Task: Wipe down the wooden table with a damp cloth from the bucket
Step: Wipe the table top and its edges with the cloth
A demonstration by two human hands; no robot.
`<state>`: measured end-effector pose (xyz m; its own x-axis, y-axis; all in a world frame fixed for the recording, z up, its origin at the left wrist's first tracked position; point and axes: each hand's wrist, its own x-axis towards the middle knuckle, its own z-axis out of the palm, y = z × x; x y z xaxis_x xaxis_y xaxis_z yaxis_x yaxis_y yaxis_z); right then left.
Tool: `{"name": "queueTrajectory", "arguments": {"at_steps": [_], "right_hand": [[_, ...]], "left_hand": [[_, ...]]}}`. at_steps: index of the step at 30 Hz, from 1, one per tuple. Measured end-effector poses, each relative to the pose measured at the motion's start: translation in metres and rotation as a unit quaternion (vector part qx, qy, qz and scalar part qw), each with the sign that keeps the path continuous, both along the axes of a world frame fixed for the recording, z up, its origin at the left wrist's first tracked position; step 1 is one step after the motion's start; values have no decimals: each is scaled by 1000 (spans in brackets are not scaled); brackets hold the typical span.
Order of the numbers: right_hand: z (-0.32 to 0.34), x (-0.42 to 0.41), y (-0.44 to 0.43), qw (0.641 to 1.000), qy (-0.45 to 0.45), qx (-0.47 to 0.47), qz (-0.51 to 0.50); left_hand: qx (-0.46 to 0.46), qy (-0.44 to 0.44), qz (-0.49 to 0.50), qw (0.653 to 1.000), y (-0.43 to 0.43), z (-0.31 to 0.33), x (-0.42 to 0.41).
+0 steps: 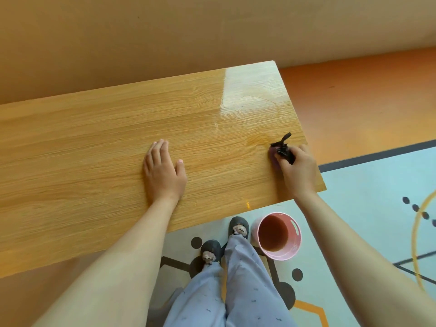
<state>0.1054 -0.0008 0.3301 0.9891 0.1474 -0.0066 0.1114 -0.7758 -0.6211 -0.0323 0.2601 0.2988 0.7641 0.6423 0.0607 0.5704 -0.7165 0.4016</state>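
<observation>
The right hand (297, 166) grips a bunched dark cloth (282, 150) pressed on the wooden desk (99, 147) near its right edge; the left hand (162, 172) lies flat, fingers straight, mid-desk, and the pink bucket (278, 236) stands on the floor below

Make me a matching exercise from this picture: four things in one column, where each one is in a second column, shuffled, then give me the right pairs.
Things:
1. left hand
2. cloth
3. bucket
4. slippers

Places:
A. standing on the patterned floor, below the table's near edge
B. worn by the person
C. lying flat on the table
D. bunched in the right hand, near the table's right end

Pairs: 1-C, 2-D, 3-A, 4-B
</observation>
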Motion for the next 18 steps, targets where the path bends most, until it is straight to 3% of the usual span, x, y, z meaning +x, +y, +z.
{"name": "queueTrajectory", "arguments": {"at_steps": [9,14,18], "right_hand": [[-5,-137,44,985,35,73,152],[1,-95,-28,1000,10,28,11],[6,-47,-92,989,-15,-24,-143]], "left_hand": [[0,-10,-3,1000,-2,1,0],[1,-18,-2,1000,-1,-1,1],[5,-18,-3,1000,0,-3,0]]}}
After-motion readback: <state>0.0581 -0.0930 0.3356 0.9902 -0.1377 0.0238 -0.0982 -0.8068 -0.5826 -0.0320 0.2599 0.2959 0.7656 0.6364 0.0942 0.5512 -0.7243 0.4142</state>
